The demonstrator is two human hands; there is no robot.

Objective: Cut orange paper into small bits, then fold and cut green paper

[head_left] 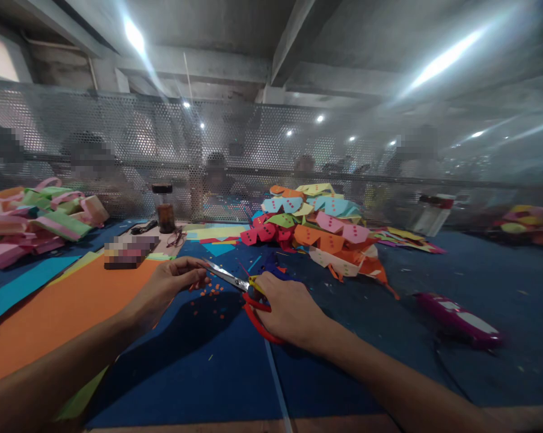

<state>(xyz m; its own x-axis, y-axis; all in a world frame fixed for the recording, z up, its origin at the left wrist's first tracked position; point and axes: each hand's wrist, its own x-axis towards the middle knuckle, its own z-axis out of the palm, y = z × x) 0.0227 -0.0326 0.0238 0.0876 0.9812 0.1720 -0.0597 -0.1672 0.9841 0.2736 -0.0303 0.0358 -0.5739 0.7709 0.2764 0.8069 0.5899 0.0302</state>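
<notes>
My right hand (287, 307) is closed round the red handles of a pair of scissors (230, 278), whose metal blades point up and left. The blade tips reach the fingers of my left hand (183, 278). That hand is closed in a pinch; whatever it holds is too small to make out. Small orange paper bits (213, 291) lie on the blue table (199, 379) below the blades. A large orange sheet (91, 300) lies under and beside my left forearm.
Behind my hands is a pile of colourful cut paper (319, 225). Pink and green strips (46, 222) lie at the left, near a dark jar (165, 210). A purple object (460, 322) with a cord sits right. People are behind a perforated screen (163, 132).
</notes>
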